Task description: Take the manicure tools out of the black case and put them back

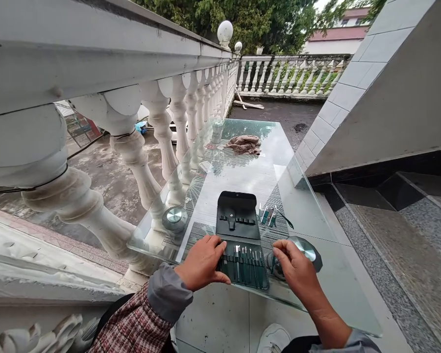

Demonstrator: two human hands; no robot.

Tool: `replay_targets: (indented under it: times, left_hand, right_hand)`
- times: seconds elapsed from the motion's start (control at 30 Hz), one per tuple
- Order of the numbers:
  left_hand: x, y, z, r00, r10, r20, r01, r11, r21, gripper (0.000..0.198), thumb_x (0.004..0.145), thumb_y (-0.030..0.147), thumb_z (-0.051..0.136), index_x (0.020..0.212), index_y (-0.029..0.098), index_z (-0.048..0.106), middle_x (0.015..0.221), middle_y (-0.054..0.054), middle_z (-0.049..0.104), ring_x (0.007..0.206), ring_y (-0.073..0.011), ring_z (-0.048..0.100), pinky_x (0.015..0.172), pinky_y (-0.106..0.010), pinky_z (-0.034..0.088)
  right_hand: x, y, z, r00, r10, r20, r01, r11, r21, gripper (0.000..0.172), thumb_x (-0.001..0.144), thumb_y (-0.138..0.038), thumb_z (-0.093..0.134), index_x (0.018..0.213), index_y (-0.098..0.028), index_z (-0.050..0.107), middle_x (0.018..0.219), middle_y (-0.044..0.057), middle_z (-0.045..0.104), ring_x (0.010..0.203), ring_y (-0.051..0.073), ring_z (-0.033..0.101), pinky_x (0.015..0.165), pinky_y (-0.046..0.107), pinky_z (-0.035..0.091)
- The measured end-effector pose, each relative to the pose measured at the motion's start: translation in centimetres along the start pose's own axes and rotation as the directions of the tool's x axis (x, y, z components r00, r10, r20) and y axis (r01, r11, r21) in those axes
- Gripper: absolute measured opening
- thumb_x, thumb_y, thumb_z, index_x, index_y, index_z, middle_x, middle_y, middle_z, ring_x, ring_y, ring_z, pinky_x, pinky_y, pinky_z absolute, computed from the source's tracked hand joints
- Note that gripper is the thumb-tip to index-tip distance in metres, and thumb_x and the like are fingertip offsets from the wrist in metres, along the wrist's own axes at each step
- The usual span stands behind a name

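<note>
A black manicure case (238,228) lies unfolded on the glass table. Several slim metal tools with green handles (248,262) sit in loops on its near flap; the far flap has loops and a closing strap. My left hand (204,264) rests at the near flap's left edge, thumb and index finger apart, fingertips touching the case. To the right of the case, my right hand (294,262) is closed in a pinch. Something thin and dark shows below its fingertips, too small to make out. Nail clippers and other small tools (268,215) lie beyond that hand.
The glass tabletop (308,206) has round metal-capped supports (174,217). A crumpled brown cloth (244,145) lies toward its far end. White balusters (161,132) line the left side. Stone stairs (385,250) rise on the right, beside a tiled wall.
</note>
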State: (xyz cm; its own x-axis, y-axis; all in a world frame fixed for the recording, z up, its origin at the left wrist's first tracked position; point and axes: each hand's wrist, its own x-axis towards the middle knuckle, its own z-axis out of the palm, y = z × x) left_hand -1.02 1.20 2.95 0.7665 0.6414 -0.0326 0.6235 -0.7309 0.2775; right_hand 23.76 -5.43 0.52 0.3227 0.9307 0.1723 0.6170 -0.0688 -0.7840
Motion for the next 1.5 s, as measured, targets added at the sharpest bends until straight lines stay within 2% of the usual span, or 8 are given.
replay_targets:
  times: [0.13,0.33,0.57,0.97,1.13,1.23,1.37,1.5]
  left_hand:
    - [0.0,0.0,0.1,1.0,-0.009,0.006,0.009,1.0,0.014,0.084,0.062,0.059,0.072,0.128,0.018,0.04,0.118,-0.012,0.049,0.1,-0.03,0.048,0.085,-0.042,0.044]
    - [0.1,0.3,0.1,1.0,-0.021,-0.022,0.021,0.999,0.033,0.073,0.063,0.053,0.075,0.119,0.017,0.046,0.114,-0.011,0.05,0.097,-0.0286,0.048,0.083,-0.041,0.044]
    - [-0.1,0.2,0.2,0.997,-0.033,-0.066,0.031,0.999,-0.036,0.064,0.063,0.05,0.076,0.11,0.017,0.049,0.113,-0.009,0.05,0.1,-0.0266,0.048,0.087,-0.039,0.043]
    - [-0.1,0.5,0.3,0.998,-0.029,-0.047,0.03,0.999,0.023,0.061,0.063,0.049,0.076,0.11,0.019,0.052,0.113,-0.009,0.05,0.101,-0.0283,0.048,0.085,-0.04,0.044]
    - [-0.1,0.4,0.5,0.999,-0.023,-0.044,0.024,0.999,0.022,0.063,0.065,0.05,0.074,0.114,0.019,0.051,0.114,-0.01,0.05,0.103,-0.0295,0.048,0.085,-0.041,0.044]
    - [0.0,0.4,0.4,0.999,-0.023,-0.034,0.024,0.999,0.04,0.061,0.065,0.05,0.074,0.113,0.02,0.052,0.114,-0.01,0.051,0.103,-0.0301,0.048,0.084,-0.042,0.044]
    - [0.1,0.6,0.3,1.0,-0.011,-0.021,0.013,0.997,0.08,0.063,0.063,0.051,0.075,0.113,0.019,0.053,0.114,-0.01,0.051,0.1,-0.0293,0.048,0.083,-0.04,0.044]
    - [0.1,0.7,0.1,1.0,0.001,-0.019,0.001,0.996,0.09,0.064,0.063,0.05,0.076,0.113,0.018,0.053,0.115,-0.011,0.051,0.1,-0.0294,0.048,0.084,-0.041,0.044]
  right_hand:
    - [0.3,-2.5,2.3,0.986,0.102,0.129,-0.141,0.926,0.35,0.04,0.079,-0.043,0.047,0.11,-0.018,0.05,0.07,-0.002,0.051,0.054,0.013,0.047,0.051,0.027,0.041]
    - [1.3,-4.7,5.4,0.981,0.083,0.176,-0.157,0.874,0.459,0.034,0.076,-0.04,0.051,0.103,-0.019,0.055,0.067,-0.002,0.051,0.054,0.013,0.051,0.05,0.027,0.045]
    - [2.0,-5.0,6.8,0.999,-0.006,0.044,-0.007,0.958,0.285,0.026,0.076,-0.036,0.053,0.094,-0.019,0.059,0.068,0.0,0.058,0.063,0.016,0.055,0.064,0.03,0.045]
    - [2.6,-4.8,7.5,0.999,0.032,0.034,-0.039,0.974,0.225,0.026,0.075,-0.034,0.053,0.094,-0.018,0.059,0.071,0.002,0.065,0.066,0.017,0.059,0.066,0.03,0.044]
    - [2.6,-4.4,7.8,0.999,0.012,0.049,-0.016,0.995,0.094,0.025,0.077,-0.034,0.051,0.095,-0.019,0.061,0.072,0.002,0.066,0.068,0.018,0.06,0.066,0.031,0.043]
    - [2.6,-4.1,7.8,0.994,-0.112,0.008,0.113,0.991,-0.068,0.023,0.08,-0.033,0.048,0.095,-0.02,0.061,0.076,0.003,0.064,0.072,0.019,0.057,0.067,0.032,0.042]
    - [2.6,-4.0,8.0,0.937,-0.348,-0.015,0.331,0.904,-0.271,0.022,0.084,-0.029,0.046,0.094,-0.02,0.063,0.087,0.008,0.062,0.085,0.023,0.052,0.073,0.035,0.041]
    - [2.7,-3.9,8.1,0.911,-0.41,0.04,0.397,0.85,-0.345,0.021,0.085,-0.027,0.047,0.096,-0.02,0.063,0.089,0.009,0.058,0.086,0.024,0.048,0.074,0.036,0.04]
